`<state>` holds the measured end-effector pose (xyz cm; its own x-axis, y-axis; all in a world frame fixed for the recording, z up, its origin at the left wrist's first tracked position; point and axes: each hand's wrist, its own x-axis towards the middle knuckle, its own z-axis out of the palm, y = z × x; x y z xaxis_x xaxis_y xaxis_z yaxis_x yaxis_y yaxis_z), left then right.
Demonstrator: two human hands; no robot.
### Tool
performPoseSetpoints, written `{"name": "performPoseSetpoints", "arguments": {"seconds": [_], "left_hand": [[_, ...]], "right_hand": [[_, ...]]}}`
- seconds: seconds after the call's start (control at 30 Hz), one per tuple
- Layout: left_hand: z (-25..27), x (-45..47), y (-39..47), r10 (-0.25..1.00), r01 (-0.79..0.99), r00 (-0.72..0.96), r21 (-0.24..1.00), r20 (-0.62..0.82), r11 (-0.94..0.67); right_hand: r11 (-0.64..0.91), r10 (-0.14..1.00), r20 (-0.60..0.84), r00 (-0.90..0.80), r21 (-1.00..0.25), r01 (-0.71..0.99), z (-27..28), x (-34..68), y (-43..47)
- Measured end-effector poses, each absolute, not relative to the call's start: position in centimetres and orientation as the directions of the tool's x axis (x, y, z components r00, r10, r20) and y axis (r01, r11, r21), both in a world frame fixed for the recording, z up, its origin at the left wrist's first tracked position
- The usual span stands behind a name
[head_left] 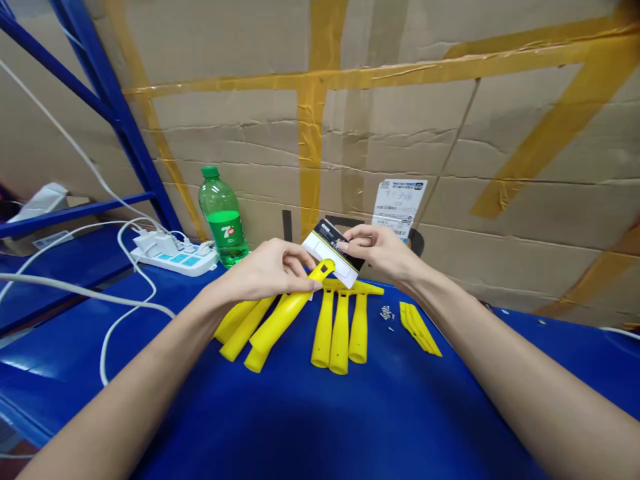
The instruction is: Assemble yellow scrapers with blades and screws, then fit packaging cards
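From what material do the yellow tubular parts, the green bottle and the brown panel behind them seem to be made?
Yellow tubular parts: probably rigid plastic, smooth with a slight sheen, evenly coloured.
Green bottle: likely transparent plastic, glossy, since light passes through and highlights show.
Brown panel: apparently cardboard, mostly matt, with creases and shiny tape strips.

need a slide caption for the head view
Left hand gripping a yellow tube, right hand holding a card, blue table below.
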<state>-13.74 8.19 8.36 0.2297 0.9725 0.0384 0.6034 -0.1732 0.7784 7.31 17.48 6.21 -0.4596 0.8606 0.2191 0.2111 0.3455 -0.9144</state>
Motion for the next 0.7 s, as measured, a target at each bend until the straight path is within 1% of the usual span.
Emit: {"name": "performPoseSetpoints", "arguments": {"seconds": [0.07,0.1,0.17,0.23,0.27,0.43,0.6,0.7], "left_hand": [[6.8,-15.6,7.9,0.988,0.543,0.149,0.832,0.042,-0.118],[6.0,-16.3,7.8,0.991,0.572,0.116,0.811,0.069,-0.123],[4.8,-17.5,7.6,0.988,0.717,0.089,0.68,0.128,-0.153],[4.0,-18.1,7.6,0.984,0.813,0.111,0.557,0.142,-0.172],[3.7,-18.2,7.6,0.983,0.832,0.127,0.526,0.133,-0.178],[2.9,-17.8,7.7,0.977,0.855,0.177,0.473,0.117,-0.212],[2.5,-16.7,7.3,0.97,0.862,0.205,0.446,0.13,-0.242],[2.2,-16.1,7.1,0.96,0.884,0.227,0.379,0.166,-0.275]], "right_hand": [[0.398,0.822,0.221,-0.526,-0.882,0.252,5.2,5.0,18.9],[0.423,0.803,0.219,-0.554,-0.864,0.273,4.7,4.0,19.4],[0.463,0.778,0.206,-0.593,-0.826,0.32,3.8,2.3,20.1],[0.488,0.764,0.178,-0.621,-0.789,0.374,2.9,1.1,20.4],[0.492,0.76,0.159,-0.63,-0.773,0.399,2.5,0.6,20.4],[0.489,0.766,0.084,-0.638,-0.721,0.492,1.0,-1.0,19.8],[0.512,0.793,0.134,-0.594,-0.673,0.533,0.5,-1.1,19.2],[0.53,0.792,0.166,-0.587,-0.665,0.526,0.5,-0.5,18.6]]}}
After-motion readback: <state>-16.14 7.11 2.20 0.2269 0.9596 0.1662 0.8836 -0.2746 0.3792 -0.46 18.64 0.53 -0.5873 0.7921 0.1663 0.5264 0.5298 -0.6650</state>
